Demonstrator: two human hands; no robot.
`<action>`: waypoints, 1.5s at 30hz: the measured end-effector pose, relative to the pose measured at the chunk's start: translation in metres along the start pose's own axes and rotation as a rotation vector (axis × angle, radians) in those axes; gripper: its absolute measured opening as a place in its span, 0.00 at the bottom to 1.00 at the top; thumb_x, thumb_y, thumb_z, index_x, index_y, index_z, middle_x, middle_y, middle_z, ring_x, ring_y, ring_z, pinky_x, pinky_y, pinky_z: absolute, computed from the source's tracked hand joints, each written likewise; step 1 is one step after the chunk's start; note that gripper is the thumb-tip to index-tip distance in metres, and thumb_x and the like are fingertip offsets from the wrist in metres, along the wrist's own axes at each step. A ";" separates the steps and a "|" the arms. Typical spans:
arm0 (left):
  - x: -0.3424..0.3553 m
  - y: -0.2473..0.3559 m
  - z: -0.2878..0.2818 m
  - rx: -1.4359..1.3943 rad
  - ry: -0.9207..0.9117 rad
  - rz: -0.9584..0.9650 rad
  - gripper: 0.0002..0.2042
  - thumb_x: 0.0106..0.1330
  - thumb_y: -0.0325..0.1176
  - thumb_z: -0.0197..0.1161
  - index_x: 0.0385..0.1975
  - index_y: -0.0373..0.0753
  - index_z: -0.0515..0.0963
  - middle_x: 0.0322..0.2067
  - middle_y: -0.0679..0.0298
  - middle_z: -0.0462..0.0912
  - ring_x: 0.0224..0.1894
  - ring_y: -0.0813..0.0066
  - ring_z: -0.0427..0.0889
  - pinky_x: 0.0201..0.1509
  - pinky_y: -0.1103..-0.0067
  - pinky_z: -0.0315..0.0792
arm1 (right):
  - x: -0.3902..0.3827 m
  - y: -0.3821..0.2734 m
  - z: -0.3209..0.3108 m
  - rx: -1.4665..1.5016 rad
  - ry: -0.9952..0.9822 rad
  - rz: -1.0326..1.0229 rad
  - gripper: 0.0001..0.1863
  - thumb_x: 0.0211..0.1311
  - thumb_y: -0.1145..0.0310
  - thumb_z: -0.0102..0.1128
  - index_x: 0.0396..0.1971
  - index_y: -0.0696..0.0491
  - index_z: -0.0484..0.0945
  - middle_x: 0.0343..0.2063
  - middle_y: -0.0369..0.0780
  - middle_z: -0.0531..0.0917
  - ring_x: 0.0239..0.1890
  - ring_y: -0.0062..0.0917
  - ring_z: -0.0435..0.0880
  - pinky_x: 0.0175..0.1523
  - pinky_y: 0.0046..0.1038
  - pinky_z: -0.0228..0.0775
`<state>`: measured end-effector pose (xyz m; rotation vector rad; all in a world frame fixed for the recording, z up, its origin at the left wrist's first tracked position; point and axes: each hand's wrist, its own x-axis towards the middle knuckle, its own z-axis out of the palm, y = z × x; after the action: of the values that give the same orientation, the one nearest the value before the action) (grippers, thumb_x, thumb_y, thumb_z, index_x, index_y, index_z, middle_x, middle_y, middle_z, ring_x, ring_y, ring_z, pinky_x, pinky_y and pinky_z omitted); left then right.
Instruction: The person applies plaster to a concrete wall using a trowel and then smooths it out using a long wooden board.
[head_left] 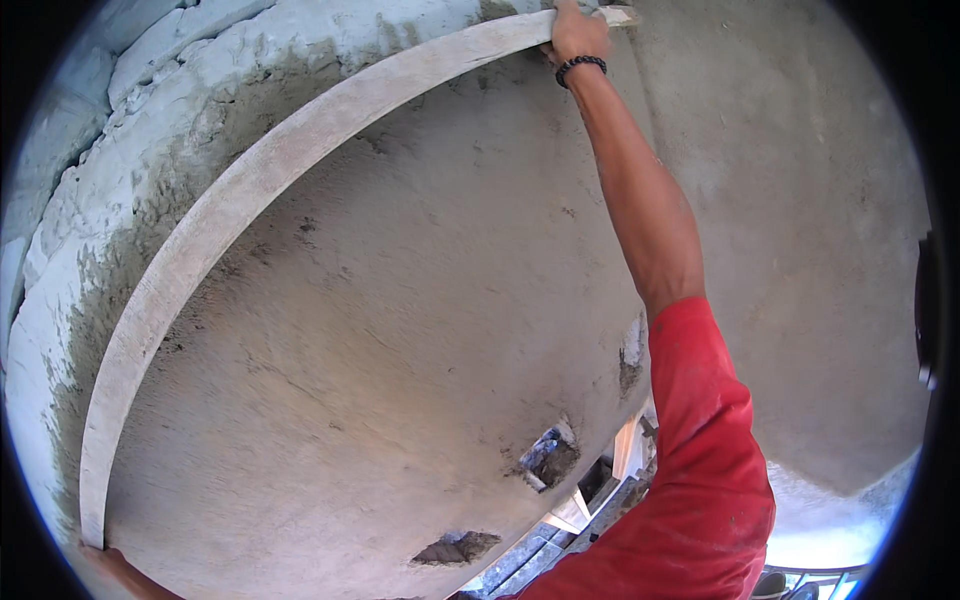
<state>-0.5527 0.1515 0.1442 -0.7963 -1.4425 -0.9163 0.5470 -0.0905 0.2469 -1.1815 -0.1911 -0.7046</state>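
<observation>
Right hand (580,36) clasps board (245,190) at far end; left hand (106,558) at near left, I can't tell grip. Uneven pressure could gouge wall (400,330).

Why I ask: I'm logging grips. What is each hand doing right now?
Left hand: touching the long board at its lower end; whether its grip is closed cannot be told.
Right hand: closed, holding the board's upper end.

Wide fisheye view from the wearer's head, facing a nearby grey plastered wall (420,300); straight edges bow toward the rim.
</observation>
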 end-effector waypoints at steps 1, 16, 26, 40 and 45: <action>0.001 0.000 -0.002 0.005 -0.003 0.001 0.20 0.54 0.22 0.50 0.50 0.37 0.68 0.49 0.58 0.73 0.49 0.58 0.74 0.49 0.68 0.70 | -0.004 -0.004 0.001 0.024 0.018 0.042 0.32 0.51 0.51 0.49 0.47 0.66 0.68 0.46 0.58 0.72 0.50 0.50 0.70 0.54 0.41 0.61; 0.007 0.006 -0.035 0.057 0.001 0.084 0.20 0.52 0.27 0.57 0.47 0.35 0.69 0.47 0.55 0.74 0.48 0.59 0.75 0.47 0.68 0.71 | -0.028 -0.081 -0.033 0.219 -0.265 0.261 0.29 0.54 0.52 0.46 0.42 0.67 0.72 0.44 0.58 0.74 0.44 0.47 0.76 0.49 0.38 0.68; -0.060 -0.053 -0.005 -0.266 -0.286 -0.213 0.30 0.55 0.39 0.59 0.57 0.34 0.60 0.55 0.47 0.65 0.58 0.53 0.64 0.62 0.67 0.58 | -0.069 -0.029 -0.111 0.480 -0.274 0.305 0.34 0.50 0.58 0.60 0.51 0.63 0.60 0.44 0.51 0.72 0.40 0.38 0.77 0.40 0.36 0.70; -0.204 -0.103 -0.127 -1.194 -0.365 -1.352 0.19 0.51 0.42 0.58 0.37 0.33 0.77 0.38 0.51 0.76 0.35 0.61 0.75 0.40 0.63 0.71 | -0.264 0.163 -0.413 0.320 -0.226 0.630 0.30 0.49 0.73 0.54 0.55 0.54 0.57 0.39 0.41 0.73 0.40 0.26 0.73 0.44 0.26 0.69; -0.209 -0.105 -0.153 -1.107 -0.447 -1.004 0.15 0.54 0.40 0.55 0.32 0.35 0.79 0.33 0.53 0.79 0.32 0.59 0.77 0.36 0.62 0.72 | -0.345 0.212 -0.504 0.116 -0.074 0.817 0.32 0.49 0.74 0.54 0.57 0.54 0.56 0.38 0.41 0.74 0.38 0.28 0.75 0.42 0.28 0.70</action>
<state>-0.5592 -0.0244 -0.0728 -1.0919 -1.6840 -2.5595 0.2961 -0.3600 -0.2841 -1.0534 0.1879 0.0679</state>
